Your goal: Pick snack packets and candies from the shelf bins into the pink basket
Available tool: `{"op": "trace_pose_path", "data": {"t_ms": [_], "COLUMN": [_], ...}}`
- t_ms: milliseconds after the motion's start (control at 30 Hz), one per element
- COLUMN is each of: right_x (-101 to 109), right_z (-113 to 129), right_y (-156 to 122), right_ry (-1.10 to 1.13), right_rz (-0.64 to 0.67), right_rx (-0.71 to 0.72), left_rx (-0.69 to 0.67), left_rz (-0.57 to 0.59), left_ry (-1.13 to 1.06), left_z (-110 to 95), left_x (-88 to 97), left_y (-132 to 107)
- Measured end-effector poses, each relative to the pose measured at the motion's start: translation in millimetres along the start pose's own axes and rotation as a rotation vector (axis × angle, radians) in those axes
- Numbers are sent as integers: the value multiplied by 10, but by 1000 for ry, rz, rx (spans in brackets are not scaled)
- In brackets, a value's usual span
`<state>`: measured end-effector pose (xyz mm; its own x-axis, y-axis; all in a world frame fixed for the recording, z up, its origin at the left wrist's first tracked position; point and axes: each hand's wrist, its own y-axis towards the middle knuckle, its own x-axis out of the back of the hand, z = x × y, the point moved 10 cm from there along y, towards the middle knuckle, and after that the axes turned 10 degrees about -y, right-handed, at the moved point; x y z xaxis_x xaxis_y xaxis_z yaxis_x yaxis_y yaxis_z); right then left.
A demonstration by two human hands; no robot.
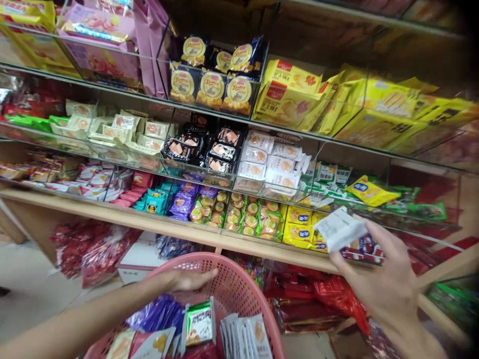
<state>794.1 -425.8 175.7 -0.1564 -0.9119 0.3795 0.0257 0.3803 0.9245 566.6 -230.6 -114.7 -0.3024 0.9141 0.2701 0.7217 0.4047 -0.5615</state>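
Observation:
My right hand (387, 279) pinches a small white snack packet (340, 228) between thumb and fingers, in front of the lowest shelf at the right. My left forearm reaches over a pink perforated plastic basket (275, 324). At its far rim, my left hand (187, 280) holds the basket, thumb along the inside; the other fingers are mostly hidden. Inside the basket lie a green-and-white packet (199, 323), a row of white packets (247, 336), purple packets (160, 316) and a pink-and-white packet (151, 344). A loose yellow packet (371, 191) lies above green packets (333, 173) near my right hand.
Glass-fronted shelves span the view, with white packets (271, 162), black packets (187, 144), round-labelled packs (211, 89) and yellow bags (292, 97). A wooden ledge (164, 224) runs below. Beneath are red bags (108, 252), a white box (142, 259) and red packaging (299, 299).

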Motion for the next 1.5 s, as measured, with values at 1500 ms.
{"op": "trace_pose_path", "data": {"t_ms": [1500], "right_x": [-1289], "right_z": [1594], "right_y": [-2336], "right_ry": [1228], "right_rz": [827], "right_rx": [-1435], "left_rx": [-352], "left_rz": [-211], "left_ry": [-495], "left_z": [-172], "left_x": [191], "left_y": [-676]}}
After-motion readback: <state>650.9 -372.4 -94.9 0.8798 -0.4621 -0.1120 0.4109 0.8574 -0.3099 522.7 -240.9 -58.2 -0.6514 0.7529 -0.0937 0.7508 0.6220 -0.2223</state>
